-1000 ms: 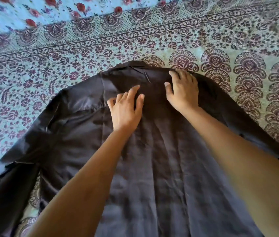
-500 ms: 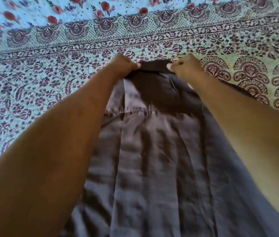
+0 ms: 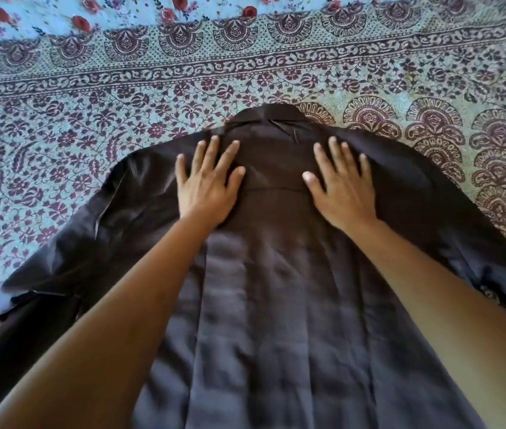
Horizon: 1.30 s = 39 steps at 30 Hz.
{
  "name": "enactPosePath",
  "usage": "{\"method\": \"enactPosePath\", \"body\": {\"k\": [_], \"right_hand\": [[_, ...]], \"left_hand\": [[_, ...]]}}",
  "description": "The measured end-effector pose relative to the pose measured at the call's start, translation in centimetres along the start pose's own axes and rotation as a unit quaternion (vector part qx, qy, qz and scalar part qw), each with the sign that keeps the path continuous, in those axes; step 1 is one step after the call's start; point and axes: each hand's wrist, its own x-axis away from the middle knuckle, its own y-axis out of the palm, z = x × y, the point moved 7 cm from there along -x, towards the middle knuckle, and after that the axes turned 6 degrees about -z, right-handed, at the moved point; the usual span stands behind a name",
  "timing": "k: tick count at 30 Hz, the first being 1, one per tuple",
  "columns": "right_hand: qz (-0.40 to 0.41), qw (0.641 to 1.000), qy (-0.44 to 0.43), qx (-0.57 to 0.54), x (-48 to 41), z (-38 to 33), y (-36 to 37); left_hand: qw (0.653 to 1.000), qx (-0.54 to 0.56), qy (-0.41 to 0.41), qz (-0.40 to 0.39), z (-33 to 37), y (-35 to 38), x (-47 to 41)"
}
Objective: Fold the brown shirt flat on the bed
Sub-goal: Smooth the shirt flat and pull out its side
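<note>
- Brown shirt (image 3: pixel 276 305) lies spread back-up on the bed (image 3: pixel 90 119), collar beyond my fingertips.
- My left hand (image 3: pixel 207 184) presses flat, fingers splayed, gripping nothing.
- My right hand (image 3: pixel 343 184) likewise, beside it.

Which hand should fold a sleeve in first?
Probably the left hand: the left sleeve lies spread and fully visible beside it, while the right hand's sleeve runs out of view.

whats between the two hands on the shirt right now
In the head view, only a bare strip of the brown shirt lies between the left hand and right hand: its upper back, just below the collar.
</note>
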Motion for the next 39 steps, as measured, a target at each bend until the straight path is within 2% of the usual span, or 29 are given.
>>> {"method": "enactPosePath", "body": {"k": [3,8,13,18,24,30,39], "right_hand": [[-0.054,0.995,0.078,0.01,-0.5,5.0,0.3],[-0.142,0.985,0.099,-0.015,0.4,5.4,-0.8],[-0.015,0.986,0.056,-0.153,8.9,0.5,-4.7],[0.055,0.967,0.069,-0.239,20.6,-0.4,-7.7],[0.07,0.951,0.069,-0.293,31.1,0.4,-13.1],[0.073,0.954,0.087,-0.277,38.4,2.9,-18.6],[0.068,0.945,0.13,-0.294,44.4,13.6,-20.9]], "left_hand": [[0.995,-0.019,-0.069,-0.068,-3.9,0.8,-0.4],[0.984,-0.006,-0.094,-0.152,-3.1,-0.3,-0.3],[0.996,0.073,-0.044,-0.038,1.0,-4.9,6.8],[0.987,0.154,-0.027,-0.025,4.8,-7.3,18.2],[0.981,0.187,-0.008,-0.043,9.0,-9.7,28.1],[0.976,0.21,0.033,-0.041,15.6,-12.2,34.1],[0.986,0.145,0.07,-0.032,27.4,-12.7,38.1]]}}
